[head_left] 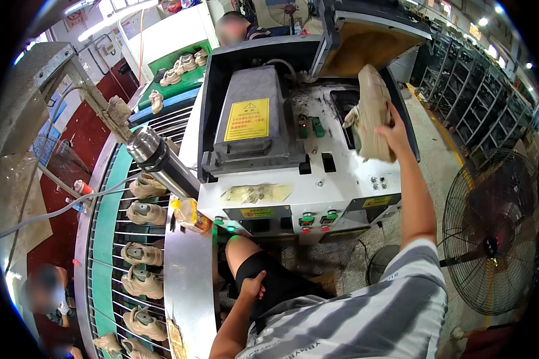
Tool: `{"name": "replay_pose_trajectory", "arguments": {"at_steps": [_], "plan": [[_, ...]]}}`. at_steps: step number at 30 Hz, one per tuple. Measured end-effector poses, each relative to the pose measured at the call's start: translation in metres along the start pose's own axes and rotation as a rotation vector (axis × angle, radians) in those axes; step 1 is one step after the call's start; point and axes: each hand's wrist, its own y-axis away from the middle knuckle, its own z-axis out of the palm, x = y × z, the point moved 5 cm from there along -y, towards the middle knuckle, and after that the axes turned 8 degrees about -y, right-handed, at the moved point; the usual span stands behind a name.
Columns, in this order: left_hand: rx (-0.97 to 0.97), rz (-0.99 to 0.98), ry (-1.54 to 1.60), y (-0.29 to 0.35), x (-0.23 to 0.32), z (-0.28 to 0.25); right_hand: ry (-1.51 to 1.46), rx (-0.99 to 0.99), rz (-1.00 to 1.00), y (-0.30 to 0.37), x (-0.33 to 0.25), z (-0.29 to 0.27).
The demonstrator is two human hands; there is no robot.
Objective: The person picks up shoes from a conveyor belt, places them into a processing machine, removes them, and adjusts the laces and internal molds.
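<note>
A beige shoe (371,107) is raised over the right side of a white machine (341,191), with its toe and heel pointing roughly up and down in the picture. My right hand (394,131) grips it along its right side. Behind the shoe, a dark recess (343,105) in the machine's top is partly covered. A raised lid (365,36) with a brown inner face stands above. Down on the black shorts, my left hand (254,286) rests on my thigh, its fingers curled in and nothing visible in them.
At left, a roller conveyor (111,239) carries several beige shoes (142,254). A steel flask (156,155) and a bottle (191,215) stand beside the machine. A large fan (491,239) is at right, with racks (467,90) beyond. Other people are at the far side and lower left.
</note>
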Motion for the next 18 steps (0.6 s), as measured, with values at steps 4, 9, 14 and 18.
{"name": "replay_pose_trajectory", "arguments": {"at_steps": [4,9,14,18], "plan": [[0.051,-0.025,0.006,-0.014,0.000,0.000,0.503,0.016,0.227,-0.087,0.008,0.012],[0.122,-0.043,-0.014,-0.012,0.009,-0.004,0.716,-0.129,0.457,-0.134,0.060,0.048],[0.148,-0.075,-0.028,-0.012,0.008,-0.007,0.800,-0.262,0.571,-0.127,0.090,0.085],[0.137,-0.060,-0.076,-0.014,0.009,-0.004,0.885,-0.234,0.451,-0.095,0.074,0.084]]}}
